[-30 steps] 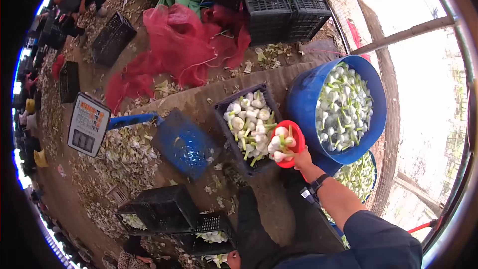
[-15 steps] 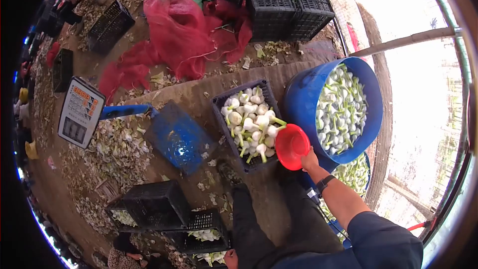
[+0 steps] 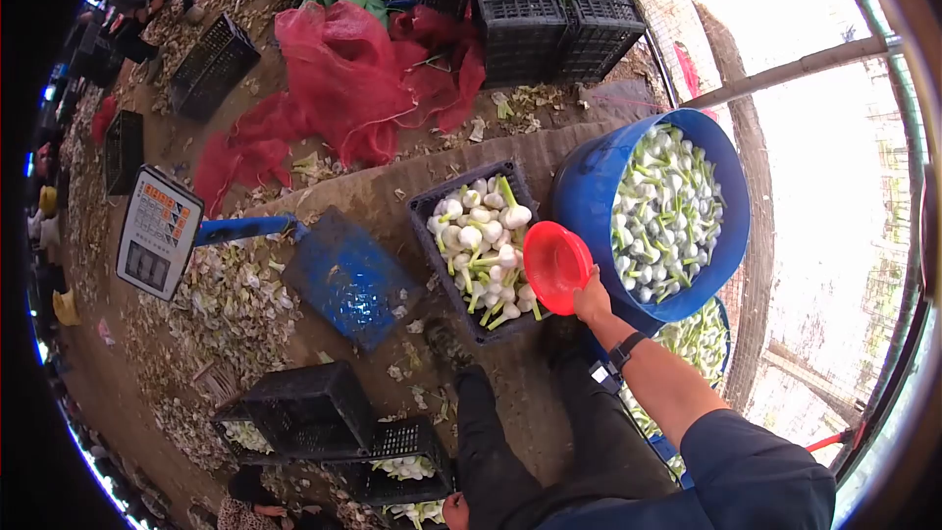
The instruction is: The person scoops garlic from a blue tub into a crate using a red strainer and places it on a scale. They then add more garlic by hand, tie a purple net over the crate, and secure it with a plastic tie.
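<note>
My right hand (image 3: 592,300) grips the near edge of a red plastic bowl (image 3: 557,270). The bowl is tilted beside the right edge of a dark plastic crate (image 3: 429,258), and no bulbs show inside it. Garlic bulbs (image 3: 476,234) with green stems fill the crate; one long-stemmed bulb (image 3: 515,215) lies near its far right corner. Right of the bowl, a large blue tub (image 3: 586,188) holds many more garlic bulbs (image 3: 667,216). Low in the view, my left hand (image 3: 455,510) is partly visible by my leg; its fingers are too indistinct to read.
A scale with a blue platform (image 3: 353,280) and display (image 3: 160,233) stands left of the crate. Black crates (image 3: 309,407) sit at lower left, others (image 3: 554,20) at the back. Red netting (image 3: 348,79) and garlic peelings (image 3: 235,299) cover parts of the floor.
My right hand and the red bowl have moved slightly left and away from me. Bulbs near the bowl have shifted in the crate. The view has shifted a little.
</note>
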Demonstrator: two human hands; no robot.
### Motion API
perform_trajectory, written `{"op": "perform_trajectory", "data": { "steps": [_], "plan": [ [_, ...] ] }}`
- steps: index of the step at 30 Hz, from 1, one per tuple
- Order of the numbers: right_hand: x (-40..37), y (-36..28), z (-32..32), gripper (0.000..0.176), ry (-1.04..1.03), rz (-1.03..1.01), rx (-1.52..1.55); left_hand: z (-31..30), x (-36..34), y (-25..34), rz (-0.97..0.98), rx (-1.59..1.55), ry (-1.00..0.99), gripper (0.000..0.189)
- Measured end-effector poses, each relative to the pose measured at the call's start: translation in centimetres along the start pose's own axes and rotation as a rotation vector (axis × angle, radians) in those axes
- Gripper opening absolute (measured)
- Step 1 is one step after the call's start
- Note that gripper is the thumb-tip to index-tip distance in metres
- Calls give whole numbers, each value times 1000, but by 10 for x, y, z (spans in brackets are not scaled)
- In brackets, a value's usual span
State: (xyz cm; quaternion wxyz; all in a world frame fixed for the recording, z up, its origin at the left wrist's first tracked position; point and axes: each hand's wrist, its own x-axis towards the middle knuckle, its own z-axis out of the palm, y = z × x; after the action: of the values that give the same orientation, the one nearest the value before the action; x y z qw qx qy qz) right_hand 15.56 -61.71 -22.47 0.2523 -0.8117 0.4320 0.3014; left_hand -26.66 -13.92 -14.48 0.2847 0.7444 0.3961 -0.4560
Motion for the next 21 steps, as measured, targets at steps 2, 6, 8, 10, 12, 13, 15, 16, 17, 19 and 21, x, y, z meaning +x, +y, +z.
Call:
{"op": "perform_trajectory", "data": {
  "steps": [2, 6, 8, 10, 12, 13, 15, 16, 17, 19, 21],
  "plan": [
    [-3, 3, 2, 80, 68, -83, 30, 4, 4, -4, -4, -52, -9, 31],
    [-11, -13, 10, 78, 189, -411, -41, 4, -1, -9, -6, 112, -32, 38],
    [-17, -23, -1, 78, 119, -362, -114, -3, -9, -12, -29, 104, -51, 39],
    [-31, -31, -24, 76, 22, -310, -277, -5, -10, -5, -36, 82, -68, 41],
    [-40, -9, -37, 76, 11, -300, -267, -1, -9, 4, -68, 180, -60, 40],
    [-47, -7, -44, 76, -9, -303, -259, 0, -7, 8, -62, 174, -60, 40],
    [-51, -6, -50, 74, 21, -311, -219, 1, -5, 12, -74, 212, -76, 39],
    [-51, -17, -51, 74, 81, -350, -168, 2, -6, 14, -75, 215, -76, 39],
    [-48, -28, -50, 74, 141, -385, -113, 2, -5, 15, -84, 223, -76, 39],
    [-33, -51, -39, 75, 169, -407, -68, -2, -6, 11, -101, 241, -72, 38],
    [-22, -64, -23, 73, 138, -556, -338, -6, -12, -4, 90, 17, -82, 38]
  ]
}}
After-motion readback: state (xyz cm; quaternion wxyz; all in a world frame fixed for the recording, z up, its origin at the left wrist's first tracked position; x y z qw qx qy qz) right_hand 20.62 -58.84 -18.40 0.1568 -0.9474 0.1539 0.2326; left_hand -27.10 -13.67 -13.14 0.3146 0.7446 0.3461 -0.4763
